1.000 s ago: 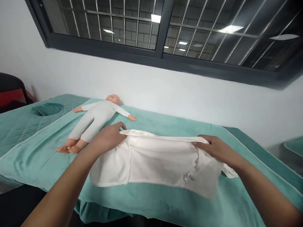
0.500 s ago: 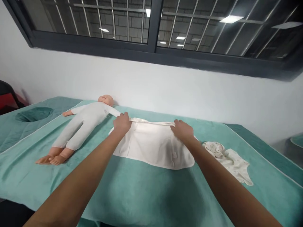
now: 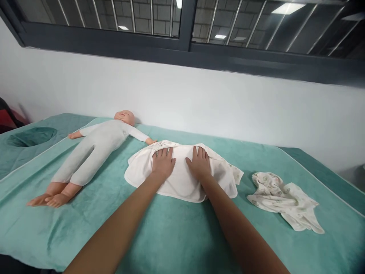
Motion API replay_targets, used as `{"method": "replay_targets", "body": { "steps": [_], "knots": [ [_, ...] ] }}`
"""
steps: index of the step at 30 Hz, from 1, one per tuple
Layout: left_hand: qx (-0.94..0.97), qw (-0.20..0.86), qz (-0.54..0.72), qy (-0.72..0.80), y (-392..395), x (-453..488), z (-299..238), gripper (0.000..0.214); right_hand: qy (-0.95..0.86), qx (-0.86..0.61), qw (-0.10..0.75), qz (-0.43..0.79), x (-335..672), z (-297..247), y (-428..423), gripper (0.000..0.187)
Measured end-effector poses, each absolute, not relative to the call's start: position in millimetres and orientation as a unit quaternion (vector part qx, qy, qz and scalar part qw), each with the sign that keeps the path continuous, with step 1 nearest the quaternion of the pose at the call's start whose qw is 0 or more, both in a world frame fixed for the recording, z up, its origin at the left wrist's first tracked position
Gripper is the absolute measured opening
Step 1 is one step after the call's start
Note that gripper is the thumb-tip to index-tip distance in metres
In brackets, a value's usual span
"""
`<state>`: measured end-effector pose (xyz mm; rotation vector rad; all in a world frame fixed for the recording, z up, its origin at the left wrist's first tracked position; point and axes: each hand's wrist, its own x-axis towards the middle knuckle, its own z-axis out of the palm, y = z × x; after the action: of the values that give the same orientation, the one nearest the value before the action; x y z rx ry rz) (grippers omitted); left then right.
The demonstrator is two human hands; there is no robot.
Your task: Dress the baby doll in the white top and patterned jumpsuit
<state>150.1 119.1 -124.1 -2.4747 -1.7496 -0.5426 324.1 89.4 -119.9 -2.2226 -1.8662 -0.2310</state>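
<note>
A white baby garment [image 3: 182,182] lies spread flat on the teal sheet [image 3: 159,232] of a bed. My left hand [image 3: 163,163] presses flat on its left half, fingers stretched out. My right hand [image 3: 199,163] lies flat beside it on the right half, fingers also stretched out. A baby doll [image 3: 94,150] in a pale grey suit lies on its back to the left, its outstretched hand almost touching the garment's far edge. A second, crumpled printed cloth [image 3: 285,199] lies to the right, apart from my hands.
The bed stands against a white wall [image 3: 199,102] under a dark barred window [image 3: 185,26]. A round face hole [image 3: 31,136] dips into the bed's far left end. Another teal surface shows at the far right edge.
My hands carried the white garment away from me and laid it down by the doll. They let go of its top edge and now rest flat on it, closer together.
</note>
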Motion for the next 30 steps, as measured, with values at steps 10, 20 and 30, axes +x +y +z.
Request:
{"method": "replay_targets", "body": {
  "steps": [10, 20, 30],
  "knots": [
    [-0.787, 0.002, -0.120, -0.605, 135.6, 153.6, -124.2, 0.055, -0.696, -0.713, 0.058, -0.060, 344.5, -124.6, 104.0, 0.065],
    [-0.824, 0.053, -0.137, -0.548, 83.9, 146.0, -124.2, 0.054, -0.745, -0.664, 0.048, -0.044, 328.1, -118.6, 47.3, 0.067],
    [-0.867, -0.136, -0.230, -0.420, 18.4, 69.6, -121.1, 0.042, -0.823, -0.550, 0.144, 0.001, 359.9, -105.6, -82.7, 0.056]
  ]
}}
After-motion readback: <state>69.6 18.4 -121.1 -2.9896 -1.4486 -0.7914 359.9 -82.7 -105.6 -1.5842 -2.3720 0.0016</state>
